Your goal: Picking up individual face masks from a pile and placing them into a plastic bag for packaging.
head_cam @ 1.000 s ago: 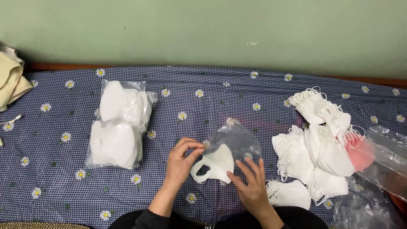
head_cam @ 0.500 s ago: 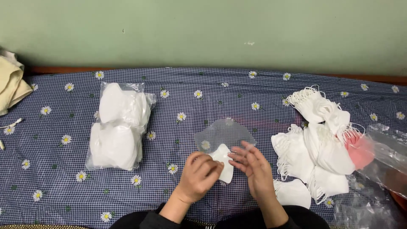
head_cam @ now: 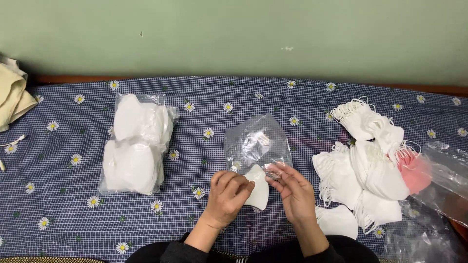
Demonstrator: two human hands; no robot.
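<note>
My left hand pinches a folded white face mask low in the middle of the view. My right hand holds the near edge of a clear plastic bag that lies flat just beyond the mask. The mask's upper end sits at the bag's opening. Both hands rest over a dark blue checked cloth with daisies.
Two filled clear bags of white masks lie to the left. A loose pile of white masks with one pink mask lies to the right, beside crumpled empty plastic bags. A beige cloth sits at far left.
The mask was open beside the bag with my left hand on its ear loop; it is now folded and both hands have closed in, bringing it to the bag's near edge.
</note>
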